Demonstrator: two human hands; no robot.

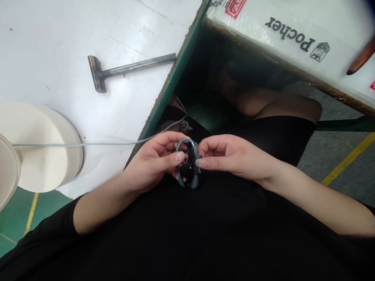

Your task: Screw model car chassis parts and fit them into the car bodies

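Grey-and-black glossy part (186, 171), and that's the centre of the action: up in front of the black top (187, 234), held btwn both hands. L hand (150, 162) has it gripped, thumb across the front, fingers curled behind. R hand (234, 156) comes in at the opp. side, thumb and index pinched on a small dark bit (199, 166) at the part's edge; separate pc or attached, can't tell. Other R fingers folded in.

Over to the white tabletop (52, 47): T-shaped metal tool (131, 68) lying flat, handle end at the green table edge (178, 64). Below it, a thin grey cable (117, 143) runs L to R, past the edge, nr the L hand. Cream round container (55, 164) far L. Top R: white plastic wrapping (345, 23) w/ "Pocher" printed, upside down, reddish-brown obj. (363, 56) on it.
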